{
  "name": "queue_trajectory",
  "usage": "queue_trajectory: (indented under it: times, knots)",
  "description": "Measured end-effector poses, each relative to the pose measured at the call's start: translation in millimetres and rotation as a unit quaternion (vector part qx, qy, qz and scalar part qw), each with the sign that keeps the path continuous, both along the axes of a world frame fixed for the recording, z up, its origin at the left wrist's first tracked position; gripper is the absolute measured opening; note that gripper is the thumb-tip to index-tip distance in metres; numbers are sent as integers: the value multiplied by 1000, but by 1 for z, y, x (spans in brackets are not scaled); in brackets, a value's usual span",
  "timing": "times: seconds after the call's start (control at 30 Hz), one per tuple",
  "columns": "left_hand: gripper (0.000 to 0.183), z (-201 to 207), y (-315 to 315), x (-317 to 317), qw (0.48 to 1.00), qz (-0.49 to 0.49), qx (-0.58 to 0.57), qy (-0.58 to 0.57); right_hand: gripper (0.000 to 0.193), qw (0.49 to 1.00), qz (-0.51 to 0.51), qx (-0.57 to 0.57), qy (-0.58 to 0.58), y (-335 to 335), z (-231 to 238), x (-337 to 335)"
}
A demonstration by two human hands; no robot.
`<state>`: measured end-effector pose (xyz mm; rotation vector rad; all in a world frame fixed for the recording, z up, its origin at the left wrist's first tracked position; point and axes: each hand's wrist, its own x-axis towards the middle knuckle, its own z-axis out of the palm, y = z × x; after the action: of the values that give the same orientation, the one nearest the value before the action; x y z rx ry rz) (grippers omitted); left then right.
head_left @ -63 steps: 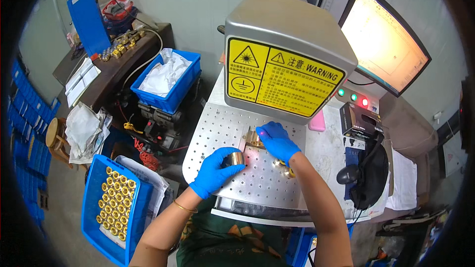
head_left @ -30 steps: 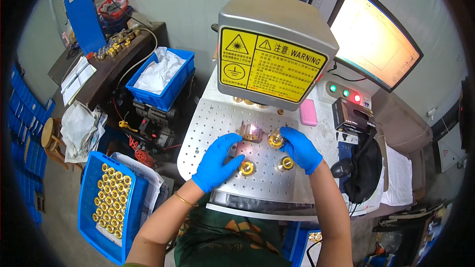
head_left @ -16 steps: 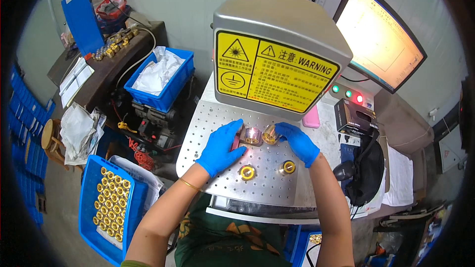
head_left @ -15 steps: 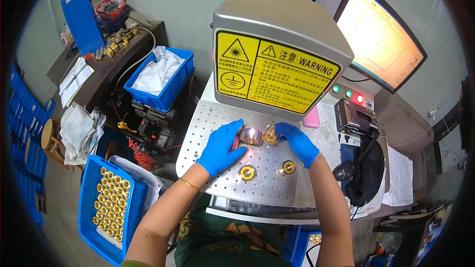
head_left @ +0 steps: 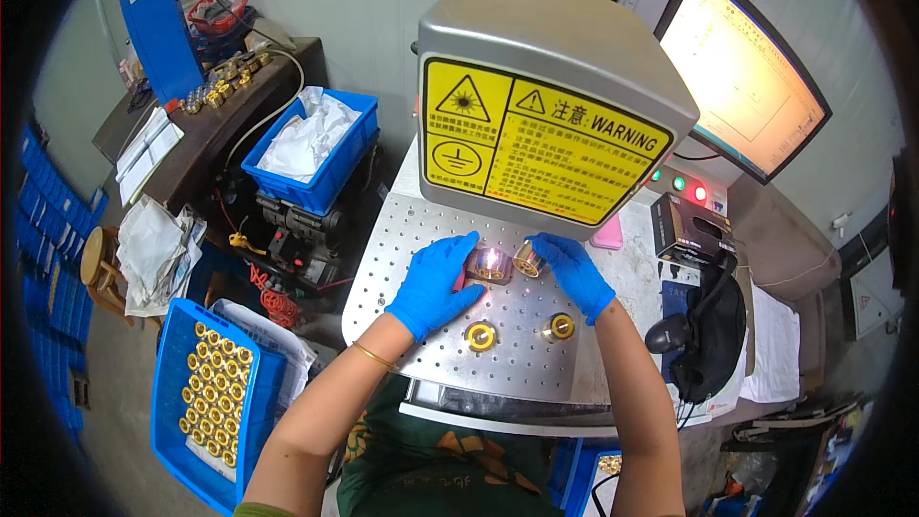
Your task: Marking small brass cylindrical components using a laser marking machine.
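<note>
In a blue glove, my left hand (head_left: 433,289) lies on the perforated metal plate (head_left: 383,268), fingers stretched and thumb apart. Its fingertips are beside a shiny cylindrical part (head_left: 491,265) lit pinkish under the marking machine's head. My right hand (head_left: 576,280), also gloved, grips a gold-coloured cylindrical fitting (head_left: 528,259) close to that part's right side. Nearer me, two more brass-coloured fittings rest on the plate: a left fitting (head_left: 481,336) and a right fitting (head_left: 559,326). My right palm is hidden by the back of the hand.
Above my hands hangs the grey machine head (head_left: 565,14) with a yellow warning label. A blue crate (head_left: 165,421) of gold fittings stands at lower left, a blue bin (head_left: 330,172) with white paper behind it. Rightward are a monitor (head_left: 737,77), black box (head_left: 684,230) and black bag (head_left: 713,335).
The fitting in my right hand has tilted and shifted slightly away from the pinkish-lit part. My left hand stays in nearly the same place; the whole view has shifted a little.
</note>
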<state>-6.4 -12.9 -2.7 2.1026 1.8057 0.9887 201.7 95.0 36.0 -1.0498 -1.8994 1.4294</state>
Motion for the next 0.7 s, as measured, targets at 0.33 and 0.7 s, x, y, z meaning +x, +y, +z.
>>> queue_trajectory:
  times: [0.33, 0.7]
  knots:
    - [72, 0, 8, 4, 1000, -18, 16, -11, 25, 999, -2, 46, -8, 8, -18, -1]
    - [73, 1, 15, 3, 999, -37, 33, -13, 28, 986, -4, 147, -77, 15, -31, -4]
